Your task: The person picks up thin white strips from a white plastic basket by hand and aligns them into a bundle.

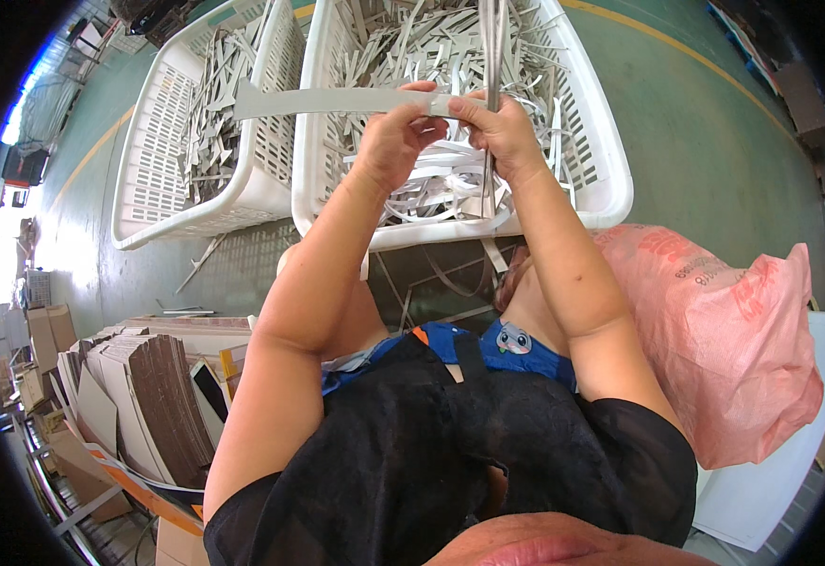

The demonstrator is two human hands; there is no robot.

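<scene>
A wide pale-grey strip (313,101) runs across the front of my two hands, its flared far end reaching left over the neighbouring basket. My left hand (394,141) pinches it near its right part between thumb and fingers. The strip's right end lies under the thumb of my right hand (508,134). A bundle of long thin strips (493,53) stands lengthwise at that same hand, passing by its palm and fingers. Whether the fingers close fully around the bundle is hidden. Below both hands, a white plastic basket (596,148) holds many loose grey and white strips (412,64).
To the left stands a second white basket (157,148) of grey offcuts. A pink woven sack (716,347) is beside my right arm. At lower left, stacked cardboard sheets (150,403) stand upright near a phone-like dark item (208,389). Stray strips (200,262) lie on the green floor (695,141).
</scene>
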